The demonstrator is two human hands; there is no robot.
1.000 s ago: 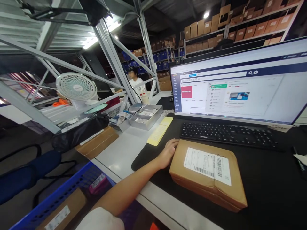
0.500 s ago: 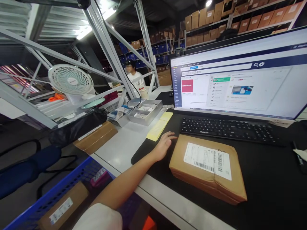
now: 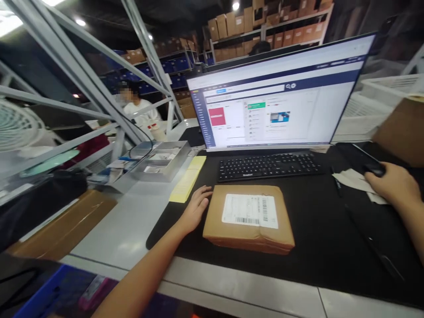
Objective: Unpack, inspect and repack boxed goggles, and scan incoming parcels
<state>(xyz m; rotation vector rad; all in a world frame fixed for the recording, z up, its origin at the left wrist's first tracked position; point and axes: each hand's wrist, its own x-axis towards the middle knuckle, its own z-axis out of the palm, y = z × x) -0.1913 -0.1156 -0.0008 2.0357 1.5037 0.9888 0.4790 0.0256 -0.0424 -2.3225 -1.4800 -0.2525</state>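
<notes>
My left hand lies on the black desk mat, fingers stretched out and holding nothing. Its fingertips are close to the left edge of a brown wrapped parcel, which has a white barcode label on top. At the right, my right hand rests closed over a dark computer mouse, partly hidden by the fingers. Crumpled pale paper lies beside that hand. Behind the parcel stand a black keyboard and a lit monitor.
Yellow paper slips lie left of the keyboard, near a grey divided tray. A dark knife-like tool rests at right. White baskets and a brown box stand behind. Another person sits beyond the metal frame.
The view has turned to the right, bringing my right hand on the mouse into sight. My left hand remains beside the parcel, fingers still stretched out.
</notes>
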